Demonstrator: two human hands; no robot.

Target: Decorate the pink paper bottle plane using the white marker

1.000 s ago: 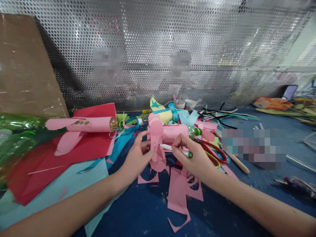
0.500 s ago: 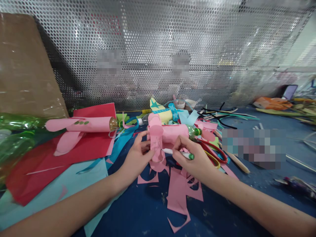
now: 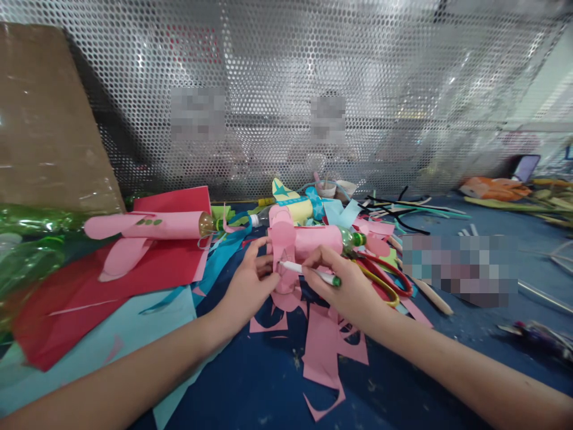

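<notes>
A plastic bottle wrapped in pink paper (image 3: 313,240) lies on the blue table, with a pink paper piece (image 3: 283,251) standing at its left end. My left hand (image 3: 248,288) pinches that pink piece from the left, fingers closed on it. My right hand (image 3: 347,286) grips a white marker with a green end (image 3: 308,273). The marker's tip touches the face of the pink piece, where thin drawn lines show.
A second pink paper-covered bottle (image 3: 147,227) lies on red paper (image 3: 89,286) at left. Pink paper scraps (image 3: 326,346) lie below my hands. Red-handled scissors (image 3: 385,278) rest right of my hand. Cardboard (image 3: 45,119) leans at left; perforated metal screen (image 3: 286,89) behind.
My right hand has shifted the marker up and left, so its tip now sits higher on the pink piece. The left hand has barely moved.
</notes>
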